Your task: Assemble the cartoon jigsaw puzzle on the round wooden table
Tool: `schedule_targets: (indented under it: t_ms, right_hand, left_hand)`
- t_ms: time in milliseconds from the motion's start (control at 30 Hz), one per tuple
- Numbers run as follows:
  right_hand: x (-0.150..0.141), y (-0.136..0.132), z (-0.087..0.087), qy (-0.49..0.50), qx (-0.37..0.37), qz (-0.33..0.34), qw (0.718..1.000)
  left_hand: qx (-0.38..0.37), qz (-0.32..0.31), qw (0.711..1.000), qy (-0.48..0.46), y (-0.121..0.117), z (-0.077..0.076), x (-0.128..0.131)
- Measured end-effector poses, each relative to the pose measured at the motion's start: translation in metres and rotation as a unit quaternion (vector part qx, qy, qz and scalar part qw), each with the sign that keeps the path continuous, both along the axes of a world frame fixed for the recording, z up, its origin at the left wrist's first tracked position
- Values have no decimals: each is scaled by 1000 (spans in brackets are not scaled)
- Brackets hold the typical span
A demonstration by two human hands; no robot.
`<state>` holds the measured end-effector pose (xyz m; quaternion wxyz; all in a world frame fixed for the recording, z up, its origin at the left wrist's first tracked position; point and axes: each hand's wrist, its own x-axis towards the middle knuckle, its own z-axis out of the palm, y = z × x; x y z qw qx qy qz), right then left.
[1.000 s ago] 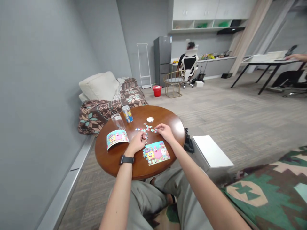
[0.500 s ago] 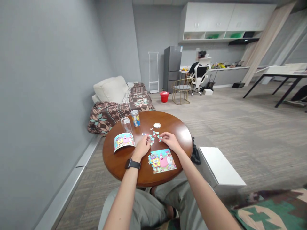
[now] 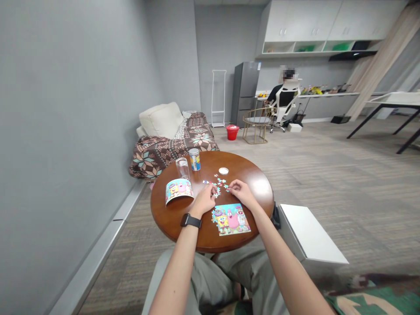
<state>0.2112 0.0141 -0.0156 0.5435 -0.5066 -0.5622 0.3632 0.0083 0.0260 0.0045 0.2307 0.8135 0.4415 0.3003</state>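
Observation:
Both my hands are over a round wooden table [image 3: 259, 175], at a small heap of loose jigsaw pieces [image 3: 221, 180]. My left hand [image 3: 204, 199], wearing a black watch, is at the heap's left side with fingers curled together; whatever they hold is hidden. At the right side, my right hand [image 3: 242, 191] pinches what looks like a small puzzle piece [image 3: 226, 187] between thumb and fingers. Just below the hands lies a mostly joined cartoon jigsaw [image 3: 232, 219], its left edge uneven with knobs. A curved picture sheet [image 3: 179, 190] with the same cartoon stands to the left.
A clear glass [image 3: 183, 168] and a cartoon-printed can [image 3: 194, 160] stand at the back left of the table, with a round lid [image 3: 223, 171] behind the pieces. A white box [image 3: 311, 232] is right of the table. Farther off, a person sits in an office chair [image 3: 285, 103].
The whole view has shifted, so the table appears farther right. Both hands stay at the loose pieces, with little visible movement relative to the table.

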Motion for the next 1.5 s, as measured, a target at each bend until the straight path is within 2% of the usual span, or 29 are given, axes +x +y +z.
schedule_targets:
  t_ms: [300,567,833,1067,1367,1500]
  right_hand:
    - [0,1,1,10,19,11,1000]
    - [-1,-2,5,79,5,51,996]
    - [-1,-2,7,89,1,28,996]
    - [-3,-3,7,97,-20,33,995]
    - [-1,-2,5,59,-2,10,998]
    - [-1,0,4,77,5,12,997]
  left_hand:
    - [31,-25,998,-40,1,-2,1]
    - [3,-1,997,-83,2,0,4]
    - [5,10,999,-46,0,4,4]
    - [-12,9,998,-55,3,1,4]
    - [-36,35,995,-82,1,5,4]
    - [-30,17,997,-73,1,6,4]
